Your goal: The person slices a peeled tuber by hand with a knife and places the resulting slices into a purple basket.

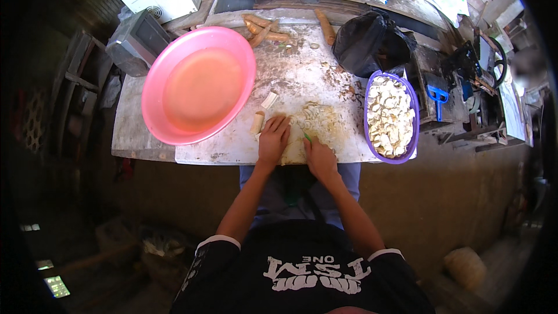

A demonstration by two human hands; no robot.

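My right hand (319, 158) is closed around a small knife with a green handle (307, 137), its blade hard to make out against the work surface. Just left of it, my left hand (274, 142) presses its bent fingers on a peeled cassava piece, mostly hidden under them. Thin pale cassava slices (321, 121) lie scattered beside the knife. Two more peeled pieces rest near the left fingers: a cylindrical chunk (257, 122) and a whiter one (269, 100) a little farther away. Right of my hands, a purple basket (368, 117) holds many cut slices (390, 117).
A large pink basin (152, 102) of cloudy orange-looking liquid stands left on the worn table (296, 76). Unpeeled roots (266, 30) and another root (325, 26) lie at the far side. A black plastic bag (369, 41) sits behind the basket; a blue-handled tool (437, 98) is farther right.
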